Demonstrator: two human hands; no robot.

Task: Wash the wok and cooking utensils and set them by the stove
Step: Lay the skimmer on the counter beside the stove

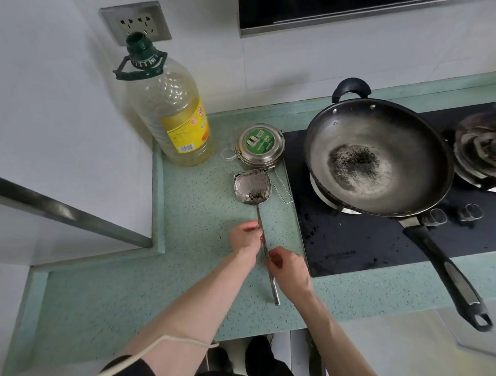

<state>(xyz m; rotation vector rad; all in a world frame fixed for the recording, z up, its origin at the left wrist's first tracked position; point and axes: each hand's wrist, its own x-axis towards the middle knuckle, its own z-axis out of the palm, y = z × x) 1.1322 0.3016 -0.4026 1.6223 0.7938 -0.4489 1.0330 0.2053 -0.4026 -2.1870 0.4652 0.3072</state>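
I see both hands pinching the metal spatula's (pixel 251 186) handle on the counter (pixel 201 214): left hand (pixel 245 238) higher, right hand (pixel 287 266) lower; the wok (pixel 380 158) sits on the stove (pixel 351 242).

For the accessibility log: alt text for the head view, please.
Both hands, left hand and right hand, grip the handle of a soiled metal spatula lying on a green countertop. A dirty wok sits on the stove, beside an oil bottle and a round tin.
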